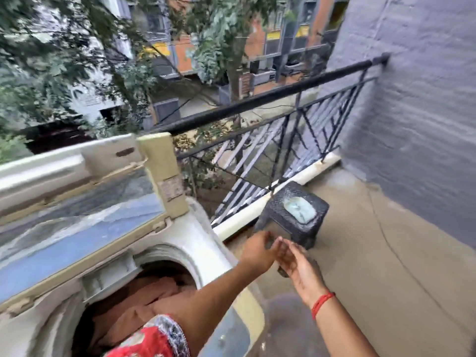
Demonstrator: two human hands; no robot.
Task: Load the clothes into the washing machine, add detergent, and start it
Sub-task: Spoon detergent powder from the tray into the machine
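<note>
Rust-orange clothes (144,300) sit piled in the drum of the washing machine (203,243), heaped up to just below the round opening, and the cream-framed glass lid (77,217) stands tipped up and back on its hinge behind them. The left hand (260,251) reaches out past the machine's right edge, over the balcony floor (373,253), with the forearm crossing above the drum and a red patterned sleeve (152,338) at the bottom of the view. The right hand (298,269) comes in from the lower right, palm turned up, a red thread (322,304) round its wrist — and the two hands meet fingertip to fingertip in mid-air. A small dark shape shows between them and just under the right palm, but the picture is smeared with motion, so I cannot tell what it is or whether either hand holds it; the right hand's fingers look loosely extended, the left hand's slightly bent. Just beyond the hands, near the foot of the black railing (257,99), stands a dark textured stool (291,217) with a pale blue slab (300,208) lying on its top. A grey painted wall (417,112) closes the right side, and trees and buildings show past the rail.
</note>
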